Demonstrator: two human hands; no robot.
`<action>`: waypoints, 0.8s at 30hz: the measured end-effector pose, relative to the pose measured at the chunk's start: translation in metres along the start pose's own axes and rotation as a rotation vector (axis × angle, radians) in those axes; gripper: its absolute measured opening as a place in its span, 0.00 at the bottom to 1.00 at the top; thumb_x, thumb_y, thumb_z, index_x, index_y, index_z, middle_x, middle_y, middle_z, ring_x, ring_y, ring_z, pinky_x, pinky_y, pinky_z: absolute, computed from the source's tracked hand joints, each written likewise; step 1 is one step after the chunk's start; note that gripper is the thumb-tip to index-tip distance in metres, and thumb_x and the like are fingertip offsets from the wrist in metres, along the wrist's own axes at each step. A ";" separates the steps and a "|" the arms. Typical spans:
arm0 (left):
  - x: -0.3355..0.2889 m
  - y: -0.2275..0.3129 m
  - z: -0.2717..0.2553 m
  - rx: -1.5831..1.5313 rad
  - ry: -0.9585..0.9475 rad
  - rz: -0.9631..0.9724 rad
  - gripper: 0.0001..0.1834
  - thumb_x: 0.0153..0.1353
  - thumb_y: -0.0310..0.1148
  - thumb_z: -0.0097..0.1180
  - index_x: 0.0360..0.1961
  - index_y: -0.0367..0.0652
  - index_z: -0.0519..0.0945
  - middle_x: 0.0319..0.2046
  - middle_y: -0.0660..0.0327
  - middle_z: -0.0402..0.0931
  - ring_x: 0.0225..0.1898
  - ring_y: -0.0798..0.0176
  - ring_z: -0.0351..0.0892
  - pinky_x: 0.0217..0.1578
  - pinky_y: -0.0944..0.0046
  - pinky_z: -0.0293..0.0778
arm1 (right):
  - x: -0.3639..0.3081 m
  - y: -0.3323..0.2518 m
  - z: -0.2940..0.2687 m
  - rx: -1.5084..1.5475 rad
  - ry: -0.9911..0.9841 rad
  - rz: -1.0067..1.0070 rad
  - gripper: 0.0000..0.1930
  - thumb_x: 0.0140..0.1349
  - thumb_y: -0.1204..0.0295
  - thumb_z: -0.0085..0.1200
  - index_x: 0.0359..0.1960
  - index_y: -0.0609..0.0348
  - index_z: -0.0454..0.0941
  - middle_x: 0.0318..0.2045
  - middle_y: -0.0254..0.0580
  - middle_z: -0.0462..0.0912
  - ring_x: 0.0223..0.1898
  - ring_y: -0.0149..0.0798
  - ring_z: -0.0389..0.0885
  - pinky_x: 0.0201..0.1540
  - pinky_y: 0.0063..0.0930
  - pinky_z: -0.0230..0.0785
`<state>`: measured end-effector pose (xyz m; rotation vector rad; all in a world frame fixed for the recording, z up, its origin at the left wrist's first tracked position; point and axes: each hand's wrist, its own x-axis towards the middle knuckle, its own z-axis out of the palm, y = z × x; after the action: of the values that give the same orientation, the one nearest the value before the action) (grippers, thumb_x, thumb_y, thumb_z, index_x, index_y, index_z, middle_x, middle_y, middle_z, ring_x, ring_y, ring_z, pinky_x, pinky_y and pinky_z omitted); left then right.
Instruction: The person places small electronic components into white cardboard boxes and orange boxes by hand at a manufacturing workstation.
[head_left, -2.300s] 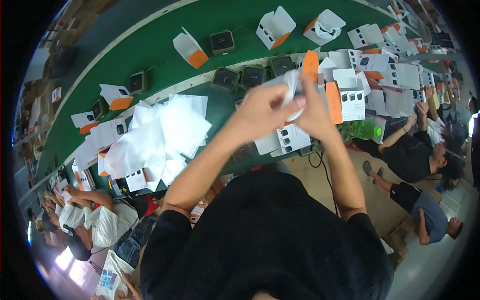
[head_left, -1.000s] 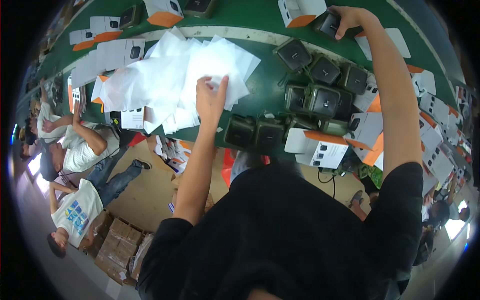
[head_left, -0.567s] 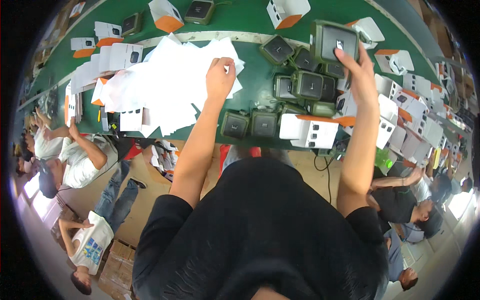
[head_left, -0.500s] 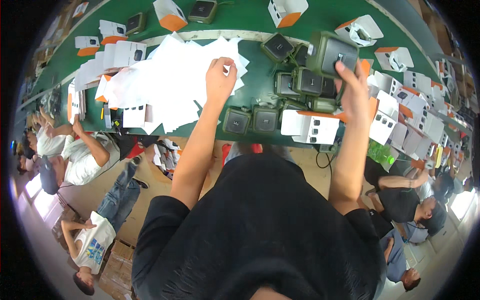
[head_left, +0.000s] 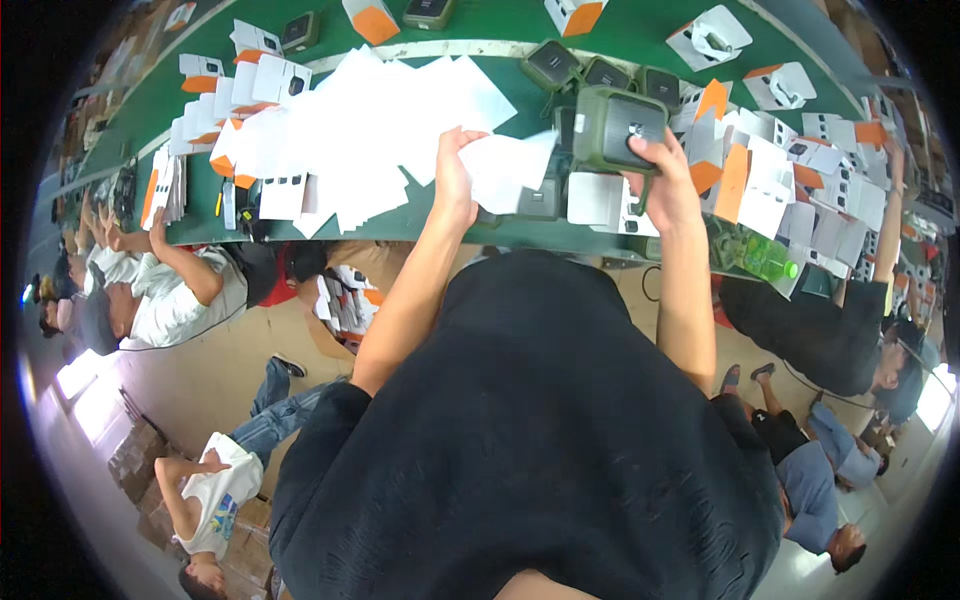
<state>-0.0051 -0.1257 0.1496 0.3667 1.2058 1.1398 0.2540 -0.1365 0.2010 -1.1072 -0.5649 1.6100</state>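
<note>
Above the long green bench [head_left: 640, 35] I see the left hand [head_left: 457, 180] — fingers pinching a thin white sheet [head_left: 508, 172] beside the spread white pile [head_left: 355, 125] — and the right hand [head_left: 668, 180], fingers grasping a rounded-square, black-faced olive-green device [head_left: 612, 130] near similar ones [head_left: 551, 65].

Single head view: left one of two wide fisheye cameras worn side by side on person's head. Looks steeply down, facing forward over wearer's black short-sleeved cloth shirt [head_left: 530, 400], nearest to lens, filling lower middle. Bare left hand [head_left: 458, 185] and bare right hand [head_left: 668, 190] farther out, above centre. Long green surface [head_left: 640, 30] crosses upper part, edges bowed by lens. Tan floor [head_left: 250, 345] lies deeper, below surface's near edge. View upright, unmirrored; dark curved rim at both sides.
</note>
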 end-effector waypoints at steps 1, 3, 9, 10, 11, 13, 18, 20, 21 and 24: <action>-0.004 0.001 0.002 -0.048 -0.066 -0.054 0.16 0.67 0.39 0.45 0.33 0.39 0.79 0.28 0.62 0.77 0.33 0.67 0.77 0.35 0.66 0.73 | -0.010 -0.008 0.012 0.003 0.092 -0.019 0.26 0.57 0.73 0.63 0.58 0.62 0.71 0.45 0.39 0.82 0.46 0.33 0.83 0.50 0.28 0.79; -0.015 0.006 0.009 -0.019 -0.150 -0.074 0.13 0.67 0.38 0.48 0.36 0.39 0.79 0.28 0.64 0.77 0.31 0.69 0.77 0.36 0.67 0.74 | -0.012 0.001 -0.011 0.034 0.066 0.012 0.25 0.59 0.73 0.60 0.58 0.64 0.70 0.47 0.45 0.81 0.48 0.39 0.83 0.53 0.34 0.78; -0.019 0.007 -0.013 0.354 -0.413 -0.127 0.06 0.65 0.30 0.56 0.37 0.39 0.81 0.31 0.65 0.80 0.34 0.71 0.78 0.39 0.69 0.73 | -0.033 0.023 -0.038 0.258 0.121 0.031 0.22 0.60 0.73 0.59 0.55 0.66 0.71 0.48 0.49 0.82 0.48 0.45 0.85 0.52 0.40 0.82; -0.021 0.007 -0.014 0.359 -0.415 -0.127 0.06 0.65 0.30 0.56 0.37 0.39 0.81 0.31 0.65 0.80 0.34 0.71 0.78 0.39 0.69 0.73 | -0.036 0.023 -0.041 0.263 0.123 0.029 0.22 0.60 0.73 0.59 0.55 0.66 0.71 0.48 0.49 0.82 0.48 0.45 0.85 0.52 0.40 0.82; -0.024 0.008 -0.014 0.419 -0.375 -0.002 0.05 0.63 0.28 0.59 0.38 0.39 0.82 0.33 0.64 0.81 0.36 0.71 0.79 0.39 0.69 0.73 | -0.038 0.023 -0.045 0.193 0.126 0.026 0.24 0.61 0.70 0.58 0.58 0.67 0.69 0.50 0.52 0.81 0.50 0.47 0.83 0.53 0.41 0.80; -0.026 0.008 -0.010 0.480 -0.338 0.128 0.06 0.62 0.27 0.61 0.39 0.38 0.82 0.34 0.63 0.82 0.37 0.71 0.79 0.40 0.70 0.73 | -0.044 0.023 -0.044 0.126 0.128 0.019 0.27 0.63 0.68 0.57 0.60 0.68 0.68 0.51 0.54 0.80 0.52 0.48 0.82 0.54 0.41 0.77; -0.030 0.012 0.010 0.166 -0.324 -0.055 0.09 0.66 0.28 0.61 0.45 0.36 0.82 0.42 0.59 0.83 0.44 0.65 0.83 0.47 0.64 0.79 | -0.061 0.041 -0.016 0.209 -0.023 0.121 0.31 0.53 0.69 0.63 0.61 0.62 0.70 0.52 0.45 0.80 0.54 0.43 0.82 0.51 0.33 0.78; -0.033 0.017 0.017 0.047 -0.364 -0.200 0.09 0.68 0.27 0.59 0.47 0.35 0.81 0.46 0.57 0.83 0.46 0.63 0.84 0.49 0.61 0.80 | -0.058 0.051 -0.005 0.176 -0.117 0.148 0.34 0.53 0.77 0.61 0.64 0.62 0.67 0.54 0.42 0.79 0.54 0.40 0.81 0.60 0.37 0.77; -0.034 0.019 0.020 0.089 -0.405 -0.204 0.09 0.68 0.28 0.58 0.46 0.36 0.81 0.44 0.58 0.83 0.45 0.63 0.83 0.48 0.60 0.80 | -0.054 0.055 -0.008 0.246 -0.127 0.198 0.32 0.54 0.78 0.61 0.63 0.62 0.67 0.54 0.44 0.79 0.55 0.41 0.81 0.62 0.37 0.75; -0.032 0.020 0.009 0.083 -0.407 -0.173 0.09 0.68 0.28 0.56 0.46 0.36 0.81 0.43 0.58 0.83 0.46 0.62 0.83 0.49 0.59 0.80 | -0.046 0.057 -0.014 0.469 -0.062 0.109 0.30 0.54 0.73 0.61 0.61 0.63 0.70 0.55 0.47 0.80 0.57 0.46 0.80 0.61 0.44 0.76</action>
<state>-0.0041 -0.1410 0.1854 0.5195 0.9066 0.8190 0.2387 -0.2006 0.1659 -0.7481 -0.1499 1.7593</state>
